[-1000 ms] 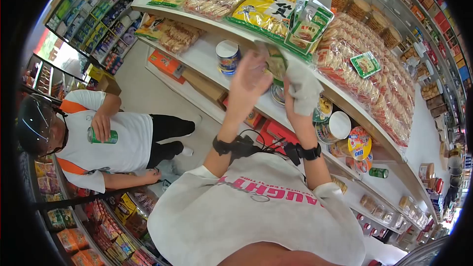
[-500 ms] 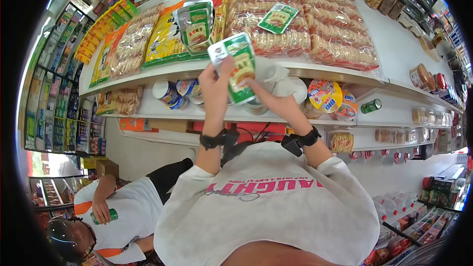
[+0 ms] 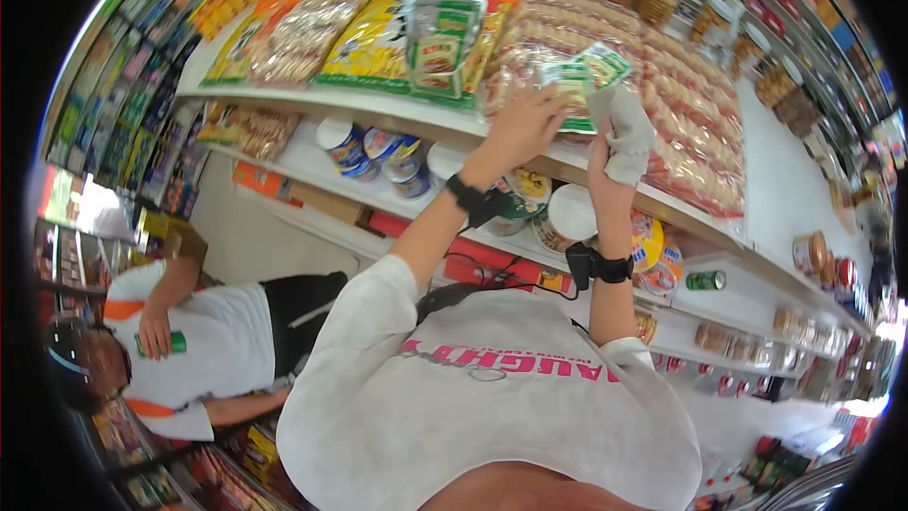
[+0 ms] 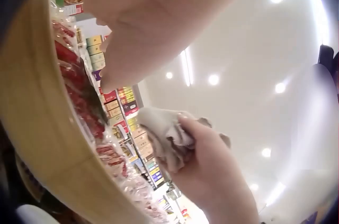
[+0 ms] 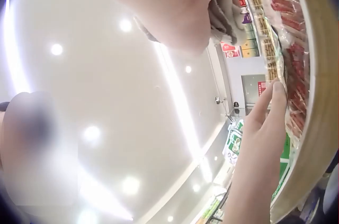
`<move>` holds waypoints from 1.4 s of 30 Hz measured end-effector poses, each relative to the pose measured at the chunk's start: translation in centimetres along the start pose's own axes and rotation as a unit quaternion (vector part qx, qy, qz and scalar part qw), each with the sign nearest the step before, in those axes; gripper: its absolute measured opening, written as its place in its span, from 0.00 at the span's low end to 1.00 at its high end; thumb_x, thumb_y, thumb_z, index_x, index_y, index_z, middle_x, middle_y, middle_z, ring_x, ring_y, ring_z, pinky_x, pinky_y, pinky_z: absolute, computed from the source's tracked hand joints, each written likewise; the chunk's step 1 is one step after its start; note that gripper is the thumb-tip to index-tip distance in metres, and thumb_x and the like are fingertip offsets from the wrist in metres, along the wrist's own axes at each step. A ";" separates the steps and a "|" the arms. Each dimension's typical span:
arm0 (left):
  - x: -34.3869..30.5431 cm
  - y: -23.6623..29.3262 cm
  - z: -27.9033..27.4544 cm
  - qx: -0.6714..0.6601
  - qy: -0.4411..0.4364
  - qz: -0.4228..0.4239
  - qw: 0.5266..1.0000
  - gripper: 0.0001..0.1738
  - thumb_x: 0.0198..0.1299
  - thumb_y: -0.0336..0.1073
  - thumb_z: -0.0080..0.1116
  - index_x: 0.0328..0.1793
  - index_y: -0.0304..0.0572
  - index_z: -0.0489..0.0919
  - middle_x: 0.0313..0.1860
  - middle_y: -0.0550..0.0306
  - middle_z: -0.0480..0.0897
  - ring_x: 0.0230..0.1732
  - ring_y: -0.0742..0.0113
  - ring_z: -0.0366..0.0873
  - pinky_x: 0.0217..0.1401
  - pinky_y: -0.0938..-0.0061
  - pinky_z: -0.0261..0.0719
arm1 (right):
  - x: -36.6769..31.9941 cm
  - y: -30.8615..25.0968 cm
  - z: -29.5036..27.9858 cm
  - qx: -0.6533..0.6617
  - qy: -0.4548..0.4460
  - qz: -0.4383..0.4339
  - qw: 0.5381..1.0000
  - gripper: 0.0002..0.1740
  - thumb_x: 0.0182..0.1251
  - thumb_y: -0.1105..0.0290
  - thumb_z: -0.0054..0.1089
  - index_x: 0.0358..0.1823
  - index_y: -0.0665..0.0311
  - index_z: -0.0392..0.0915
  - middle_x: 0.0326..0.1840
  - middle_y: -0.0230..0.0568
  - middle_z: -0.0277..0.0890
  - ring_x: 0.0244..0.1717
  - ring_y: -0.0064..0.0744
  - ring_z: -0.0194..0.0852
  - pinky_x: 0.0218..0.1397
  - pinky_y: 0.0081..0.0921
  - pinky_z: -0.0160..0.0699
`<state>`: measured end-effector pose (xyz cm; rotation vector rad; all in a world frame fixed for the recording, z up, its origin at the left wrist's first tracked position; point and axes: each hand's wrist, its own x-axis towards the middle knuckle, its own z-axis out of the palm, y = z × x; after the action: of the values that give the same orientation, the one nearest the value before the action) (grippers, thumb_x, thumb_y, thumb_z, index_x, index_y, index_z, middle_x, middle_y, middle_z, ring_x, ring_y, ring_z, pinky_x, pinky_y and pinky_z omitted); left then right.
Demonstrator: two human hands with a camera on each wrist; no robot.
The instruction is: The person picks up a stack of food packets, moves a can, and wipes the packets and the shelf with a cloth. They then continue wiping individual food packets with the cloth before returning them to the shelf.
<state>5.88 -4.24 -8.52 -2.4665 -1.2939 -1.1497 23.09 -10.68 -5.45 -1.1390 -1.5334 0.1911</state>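
My left hand (image 3: 525,123) reaches over the shelf edge, its fairly straight fingers touching the left side of a green-and-white food packet (image 3: 574,95). That packet lies on clear bags of round crackers (image 3: 686,123), beside a similar packet (image 3: 607,64). In my right hand (image 3: 613,163) a crumpled grey cloth (image 3: 626,123) is gripped, just right of the packets. The left wrist view shows the same cloth (image 4: 167,136) bunched in the right hand (image 4: 206,166). From the right wrist, the left hand's (image 5: 265,123) fingertips meet a thin packet edge.
An open box of green packets (image 3: 441,55) stands on yellow bags (image 3: 364,43) to the left. Cup noodles and tubs (image 3: 572,213) sit on the shelf below, with a green can (image 3: 706,280) at right. A helmeted person (image 3: 203,322) holding a can is at lower left.
The packet that was held up in my left hand now lies on the crackers beside the other packet. Both hands have moved right and farther over the shelf. The cloth remains in the right hand.
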 end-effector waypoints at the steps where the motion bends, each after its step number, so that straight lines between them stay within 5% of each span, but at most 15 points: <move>1: 0.1 0.0 0.1 -0.020 -0.015 0.004 1.000 0.27 0.64 0.38 0.63 0.69 0.46 0.75 0.71 0.40 0.73 0.76 0.36 0.63 0.77 0.40 0.57 | -1.1 1.8 0.7 -0.032 -0.011 -0.006 0.999 0.19 0.67 0.74 0.59 0.59 0.68 0.77 0.55 0.55 0.80 0.58 0.54 0.77 0.63 0.43 0.74; 3: 1.5 0.2 -1.3 -0.191 0.010 -0.054 0.980 0.25 0.63 0.32 0.61 0.68 0.41 0.74 0.72 0.41 0.73 0.75 0.40 0.65 0.78 0.50 0.61 | -1.7 5.3 2.5 -0.055 -0.049 -0.024 0.997 0.25 0.62 0.78 0.60 0.63 0.68 0.74 0.58 0.57 0.77 0.60 0.56 0.75 0.67 0.44 0.72; 5: 1.2 -0.1 -3.3 -0.150 0.085 -0.061 0.983 0.26 0.60 0.27 0.60 0.66 0.35 0.74 0.69 0.40 0.74 0.72 0.39 0.69 0.75 0.57 0.66 | 0.5 3.2 2.6 -0.019 -0.120 -0.040 0.992 0.34 0.56 0.81 0.61 0.68 0.69 0.70 0.62 0.58 0.74 0.64 0.59 0.73 0.70 0.43 0.69; 7: 0.7 0.6 -9.4 -0.182 0.194 -0.068 0.962 0.24 0.57 0.24 0.61 0.61 0.31 0.75 0.64 0.38 0.76 0.67 0.40 0.72 0.72 0.56 0.67 | 1.0 7.4 3.5 -0.041 -0.203 -0.068 0.976 0.36 0.53 0.81 0.61 0.68 0.71 0.69 0.65 0.59 0.73 0.67 0.61 0.70 0.72 0.44 0.67; 13: -0.8 -5.9 -15.8 0.092 0.444 -0.237 0.859 0.24 0.53 0.32 0.72 0.56 0.35 0.78 0.52 0.44 0.78 0.54 0.44 0.75 0.63 0.56 0.72 | 0.3 5.6 3.9 -0.019 -0.148 -0.068 0.986 0.23 0.65 0.74 0.63 0.60 0.75 0.74 0.59 0.54 0.78 0.60 0.49 0.76 0.65 0.38 0.73; 15: -2.0 -8.3 -15.9 0.093 0.386 -0.237 0.886 0.28 0.50 0.35 0.75 0.56 0.35 0.78 0.50 0.45 0.78 0.52 0.44 0.75 0.60 0.56 0.73 | 0.2 6.1 4.5 0.064 -0.145 0.011 0.987 0.20 0.72 0.69 0.63 0.59 0.75 0.75 0.56 0.49 0.80 0.55 0.38 0.79 0.59 0.31 0.76; 20: -3.7 -10.1 -15.1 -0.038 0.227 -0.277 0.933 0.30 0.48 0.36 0.77 0.56 0.32 0.78 0.51 0.44 0.76 0.51 0.49 0.76 0.57 0.62 0.75 | -1.1 0.6 5.3 0.120 -0.059 -0.020 0.991 0.16 0.75 0.69 0.61 0.58 0.71 0.79 0.52 0.40 0.81 0.49 0.28 0.80 0.53 0.25 0.77; 24: -3.1 -9.1 -14.4 0.024 0.368 -0.222 0.903 0.27 0.49 0.37 0.75 0.54 0.32 0.80 0.41 0.47 0.80 0.44 0.47 0.79 0.55 0.60 0.77 | -2.0 -1.5 5.3 0.138 -0.080 0.021 0.987 0.15 0.75 0.69 0.61 0.57 0.71 0.79 0.52 0.39 0.81 0.50 0.27 0.79 0.53 0.24 0.77; 27: -3.3 -10.6 -13.1 -0.014 0.321 -0.214 0.922 0.29 0.49 0.39 0.75 0.55 0.32 0.81 0.41 0.46 0.79 0.42 0.48 0.79 0.52 0.60 0.79 | -2.6 -1.7 5.1 0.156 -0.094 0.075 0.980 0.15 0.75 0.69 0.61 0.57 0.71 0.80 0.54 0.40 0.81 0.52 0.28 0.79 0.57 0.24 0.75; 30: -3.4 -11.0 -13.4 -0.050 0.202 -0.250 0.946 0.27 0.49 0.40 0.76 0.54 0.34 0.82 0.41 0.47 0.80 0.39 0.51 0.79 0.47 0.61 0.78 | -2.8 -2.1 5.1 0.145 -0.077 0.012 0.986 0.15 0.75 0.68 0.61 0.57 0.71 0.79 0.54 0.41 0.81 0.53 0.29 0.79 0.58 0.25 0.75; 36: -2.3 -10.0 -13.1 -0.059 0.296 -0.237 0.923 0.23 0.49 0.40 0.76 0.49 0.37 0.83 0.37 0.51 0.77 0.39 0.55 0.78 0.41 0.62 0.76 | -3.0 -2.9 4.4 0.127 -0.088 0.004 0.988 0.17 0.75 0.66 0.61 0.57 0.71 0.79 0.55 0.41 0.81 0.54 0.30 0.79 0.60 0.26 0.75; 42: -1.8 -11.4 -13.0 -0.055 0.280 -0.216 0.934 0.19 0.46 0.38 0.77 0.39 0.37 0.81 0.35 0.52 0.76 0.38 0.57 0.77 0.40 0.65 0.76 | -3.6 -3.5 4.5 0.137 -0.073 0.005 0.988 0.14 0.75 0.70 0.61 0.54 0.72 0.79 0.52 0.41 0.81 0.51 0.29 0.79 0.57 0.24 0.75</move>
<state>-10.66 -3.93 -3.18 -1.7237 -1.6355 -1.8902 16.98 -13.13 -7.02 -0.9316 -1.5737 0.4868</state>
